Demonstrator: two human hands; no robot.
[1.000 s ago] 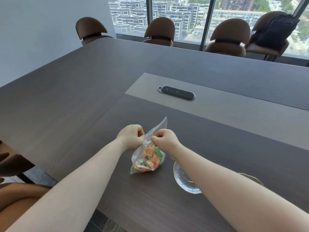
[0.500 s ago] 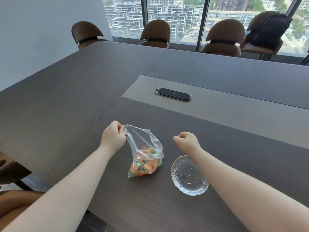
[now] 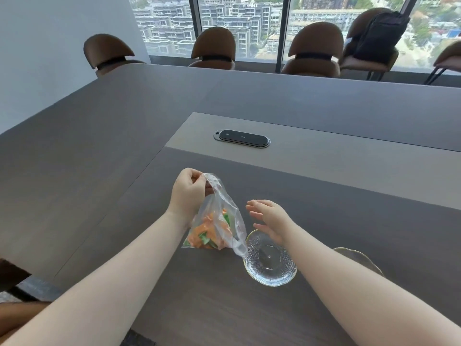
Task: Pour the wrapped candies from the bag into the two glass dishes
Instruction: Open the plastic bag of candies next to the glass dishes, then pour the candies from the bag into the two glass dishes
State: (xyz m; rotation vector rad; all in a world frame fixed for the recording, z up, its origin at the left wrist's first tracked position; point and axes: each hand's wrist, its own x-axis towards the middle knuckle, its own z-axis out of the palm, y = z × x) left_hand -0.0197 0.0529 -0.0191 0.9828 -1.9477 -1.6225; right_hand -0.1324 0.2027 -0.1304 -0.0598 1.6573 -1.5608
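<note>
A clear plastic bag (image 3: pixel 225 211) holds orange and green wrapped candies (image 3: pixel 209 232) bunched at its bottom, which rests on the dark table. My left hand (image 3: pixel 189 189) pinches the bag's top edge and holds it up. Just right of the bag, my right hand (image 3: pixel 268 217) hovers with its fingers spread and nothing in it, above the far rim of an empty ribbed glass dish (image 3: pixel 270 262). The bag's lower corner hangs over that dish's left rim. A second glass dish (image 3: pixel 359 258) lies further right, mostly hidden behind my right forearm.
A black oval panel (image 3: pixel 242 138) is set into the lighter strip of the table (image 3: pixel 324 156) beyond the hands. Brown chairs (image 3: pixel 213 47) line the far side by the window; one at the right carries a black backpack (image 3: pixel 381 33).
My right hand let go of the bag's top, swung right over the dish, then spread its fingers near the bag. My left hand keeps hold and has lifted the bag's top.
</note>
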